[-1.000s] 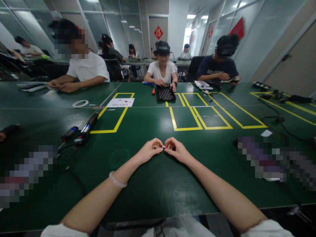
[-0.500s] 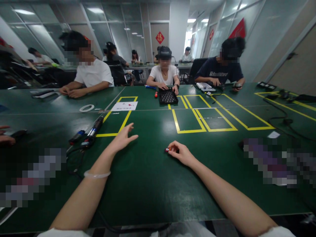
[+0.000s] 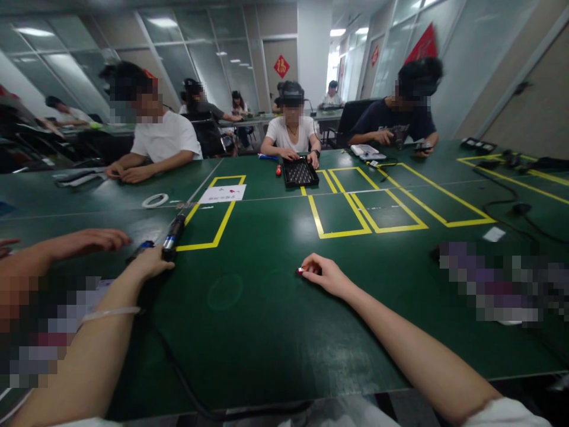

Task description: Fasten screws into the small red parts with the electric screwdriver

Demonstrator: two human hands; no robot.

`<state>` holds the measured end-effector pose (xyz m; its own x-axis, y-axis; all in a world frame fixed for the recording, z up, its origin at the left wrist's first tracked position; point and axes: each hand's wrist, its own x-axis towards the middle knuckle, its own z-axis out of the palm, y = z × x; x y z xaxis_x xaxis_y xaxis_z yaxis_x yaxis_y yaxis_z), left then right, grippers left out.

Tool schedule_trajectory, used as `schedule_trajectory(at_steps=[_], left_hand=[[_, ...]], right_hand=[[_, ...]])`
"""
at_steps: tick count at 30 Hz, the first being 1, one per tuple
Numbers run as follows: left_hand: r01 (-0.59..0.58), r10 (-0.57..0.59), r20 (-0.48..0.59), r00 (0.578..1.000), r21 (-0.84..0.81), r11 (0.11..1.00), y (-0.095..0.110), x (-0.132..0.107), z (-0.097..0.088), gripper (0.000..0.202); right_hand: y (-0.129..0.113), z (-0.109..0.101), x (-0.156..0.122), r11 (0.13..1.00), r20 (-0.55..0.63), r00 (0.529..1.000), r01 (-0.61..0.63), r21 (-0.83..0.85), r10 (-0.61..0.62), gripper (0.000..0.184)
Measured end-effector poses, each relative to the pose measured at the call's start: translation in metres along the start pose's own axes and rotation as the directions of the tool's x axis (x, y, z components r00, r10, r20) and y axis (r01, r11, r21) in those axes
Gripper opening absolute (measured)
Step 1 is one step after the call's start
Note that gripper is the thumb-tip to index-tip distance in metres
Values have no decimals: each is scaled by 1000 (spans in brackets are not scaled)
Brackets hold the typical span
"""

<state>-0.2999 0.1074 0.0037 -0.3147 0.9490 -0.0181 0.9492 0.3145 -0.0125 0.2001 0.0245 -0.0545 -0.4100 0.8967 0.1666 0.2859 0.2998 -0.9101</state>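
Note:
My left hand (image 3: 152, 262) is at a black cylindrical tool with a silver and blue band (image 3: 170, 238), covering its near end. Its thumb sticks out to the right, apart from the tool; the other fingers are mostly hidden, and no firm hold shows. Just behind that hand a second blue-banded tool (image 3: 143, 248) is partly covered. My right hand (image 3: 323, 276) rests on the green table and is closed in a pinch on a small red, white and orange object (image 3: 300, 270), whose kind I cannot make out.
Another person's arm (image 3: 84, 242) reaches in from the left, close to my left hand. A black cable (image 3: 171, 356) runs along the green table (image 3: 249, 332). Yellow tape outlines (image 3: 342, 235), a white paper (image 3: 223, 193) and a black tray (image 3: 301, 173) handled by a person opposite lie further back.
My left hand has moved left and down to the black tool. Another person's arm has come further in at the left. My right hand stays where it was with the small object.

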Motion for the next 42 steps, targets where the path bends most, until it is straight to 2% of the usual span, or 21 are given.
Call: schedule_trajectory(at_steps=[3, 6, 9, 13, 17, 21, 24, 27, 36, 39, 42], left_hand=[[-44, 39, 96, 995, 46, 998, 14, -3, 5, 51], [-71, 63, 114, 991, 72, 995, 42, -16, 10, 58], [-117, 113, 57, 992, 71, 991, 85, -42, 13, 62], [-243, 243, -2, 970, 42, 969, 152, -87, 9, 62], [-393, 392, -59, 918, -1, 920, 211, -130, 8, 61], [-504, 492, -143, 859, -59, 862, 251, -162, 14, 62], [-568, 551, -157, 820, -111, 815, 267, -177, 20, 66], [-594, 575, -152, 804, -154, 790, 275, -187, 24, 69], [-576, 558, -141, 818, -230, 785, 277, -196, 27, 71], [-568, 554, -129, 823, -243, 787, 277, -195, 27, 70], [-568, 556, -125, 822, -243, 786, 276, -195, 27, 70]], right_hand=[[-2, 0, 0, 1000, -5, 1000, 7, -8, -7, 14], [-3, 0, 1, 1000, -15, 1000, 20, -21, -20, 14], [-4, 0, 1, 999, -27, 999, 17, -36, -18, 13], [-2, 0, 1, 999, -21, 999, 29, -45, -30, 14], [0, 0, 1, 997, -47, 998, 41, -59, -44, 14], [1, -2, 2, 995, -103, 992, 63, -80, -71, 12], [5, -2, 3, 992, -144, 986, 66, -112, -82, 11], [9, -2, 4, 985, -153, 983, 80, -150, -103, 12], [5, 1, 5, 933, -130, 977, 117, -340, -170, 12], [7, 4, 6, 934, -111, 983, 102, -343, -148, 11], [8, 5, 4, 936, -90, 985, 106, -335, -144, 19]])
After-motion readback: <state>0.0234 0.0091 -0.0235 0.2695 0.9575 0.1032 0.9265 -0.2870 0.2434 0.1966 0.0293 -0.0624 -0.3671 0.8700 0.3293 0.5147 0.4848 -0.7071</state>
